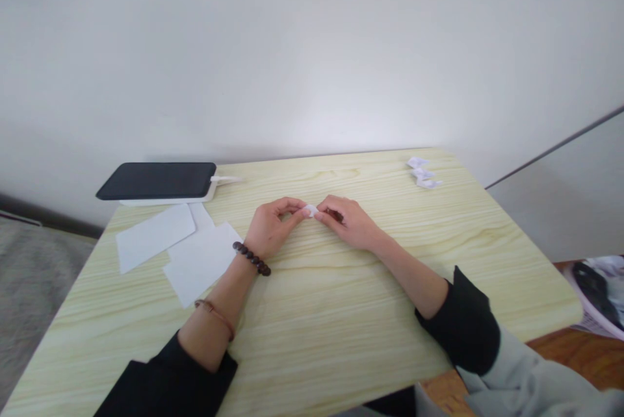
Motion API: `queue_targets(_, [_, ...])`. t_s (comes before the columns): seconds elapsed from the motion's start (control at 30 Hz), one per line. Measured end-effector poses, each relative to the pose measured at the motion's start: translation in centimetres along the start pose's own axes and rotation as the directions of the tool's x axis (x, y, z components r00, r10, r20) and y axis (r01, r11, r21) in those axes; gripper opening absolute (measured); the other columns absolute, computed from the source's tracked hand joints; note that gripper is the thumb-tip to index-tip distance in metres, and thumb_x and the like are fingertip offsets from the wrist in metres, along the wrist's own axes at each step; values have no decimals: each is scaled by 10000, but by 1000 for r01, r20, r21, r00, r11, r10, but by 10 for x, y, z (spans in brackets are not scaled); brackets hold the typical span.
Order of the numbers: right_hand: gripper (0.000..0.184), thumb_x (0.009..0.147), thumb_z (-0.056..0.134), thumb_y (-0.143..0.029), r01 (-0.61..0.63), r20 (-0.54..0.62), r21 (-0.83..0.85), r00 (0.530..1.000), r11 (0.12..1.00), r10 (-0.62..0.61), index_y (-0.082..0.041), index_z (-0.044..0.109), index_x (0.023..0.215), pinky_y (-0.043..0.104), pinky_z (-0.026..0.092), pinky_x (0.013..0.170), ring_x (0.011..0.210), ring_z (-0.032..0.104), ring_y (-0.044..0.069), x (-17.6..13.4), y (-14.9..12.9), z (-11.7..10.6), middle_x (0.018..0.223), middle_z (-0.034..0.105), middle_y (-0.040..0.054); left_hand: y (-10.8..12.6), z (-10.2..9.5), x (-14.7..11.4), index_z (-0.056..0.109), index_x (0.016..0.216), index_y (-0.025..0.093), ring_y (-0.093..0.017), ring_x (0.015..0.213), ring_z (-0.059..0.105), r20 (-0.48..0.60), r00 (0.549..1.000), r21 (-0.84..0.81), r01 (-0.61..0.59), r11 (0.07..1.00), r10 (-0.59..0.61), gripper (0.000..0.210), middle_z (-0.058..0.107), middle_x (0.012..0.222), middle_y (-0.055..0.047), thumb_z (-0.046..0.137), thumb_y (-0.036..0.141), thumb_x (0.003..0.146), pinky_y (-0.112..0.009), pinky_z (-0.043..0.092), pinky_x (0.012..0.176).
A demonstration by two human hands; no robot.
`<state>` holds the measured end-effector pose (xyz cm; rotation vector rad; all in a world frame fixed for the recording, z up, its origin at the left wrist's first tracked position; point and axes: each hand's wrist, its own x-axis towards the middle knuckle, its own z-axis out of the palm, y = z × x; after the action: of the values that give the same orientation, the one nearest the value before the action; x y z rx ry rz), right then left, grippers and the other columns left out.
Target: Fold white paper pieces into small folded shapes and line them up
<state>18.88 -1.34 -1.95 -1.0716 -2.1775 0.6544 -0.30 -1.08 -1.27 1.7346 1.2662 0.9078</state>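
Observation:
A small piece of folded white paper (pixel 311 210) is pinched between my two hands, just above or on the middle of the table. My left hand (pixel 275 225) grips its left side with thumb and fingertips; a dark bead bracelet circles that wrist. From the right, my right hand (pixel 348 219) pinches the other side. The fingers cover much of the paper, so its exact shape cannot be made out. Several flat white paper sheets (pixel 199 264) lie overlapping to the left of my left hand. Small folded paper figures (pixel 423 173) stand in a row at the back right.
A black phone (pixel 158 180) rests on a white box at the back left, with a white cable (pixel 227 178) at its right end. The wood-patterned table (pixel 341 326) meets a white wall (pixel 312 53). A basket (pixel 599 300) with things in it sits beyond the right edge.

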Motion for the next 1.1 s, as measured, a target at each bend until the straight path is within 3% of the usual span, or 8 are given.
queue_targets(0.3, [205, 927, 492, -335, 66, 59, -75, 996, 995, -62, -184, 600, 841, 263, 338, 694, 658, 509, 103, -2, 1, 1, 753, 597, -12, 3, 1, -1, 660, 765, 174, -169, 705, 605, 41, 997, 159, -77, 984, 72, 229, 689, 747, -20, 561, 378, 799, -284, 444, 671])
queue_targets(0.43, [209, 927, 480, -336, 40, 37, -18, 999, 999, -39, -188, 589, 827, 256, 353, 667, 645, 492, 107, -2, 0, 1, 730, 578, -9, 3, 1, 0, 673, 782, 174, -173, 729, 617, -5, 1000, 90, -30, 996, 30, 264, 706, 781, -24, 595, 427, 782, -284, 451, 692])
queue_targets(0.6, [220, 917, 458, -320, -69, -60, 92, 995, 993, 75, -181, 523, 759, 229, 335, 557, 567, 428, 96, -3, -1, 1, 643, 482, -27, 1, -1, 1, 679, 899, 165, -197, 822, 650, -27, 1000, -59, 15, 998, -17, 362, 727, 873, -52, 654, 488, 738, -306, 475, 769])
queue_targets(0.8, [214, 892, 484, -346, -41, 0, 52, 999, 998, 41, -180, 536, 767, 229, 328, 542, 561, 433, 94, -3, -3, 0, 652, 493, -21, 2, -3, 0, 701, 823, 171, -222, 811, 666, -2, 998, -105, 65, 992, -66, 394, 741, 843, -53, 691, 536, 674, -328, 500, 782])
queue_targets(1.1, [328, 896, 496, -385, -45, -21, 72, 999, 996, 46, -169, 545, 655, 223, 323, 542, 549, 436, 86, -2, -1, 0, 607, 505, -22, 4, -2, -2, 701, 793, 179, -193, 725, 642, 6, 999, 85, 33, 996, -33, 348, 736, 778, -26, 599, 510, 758, -285, 474, 674])
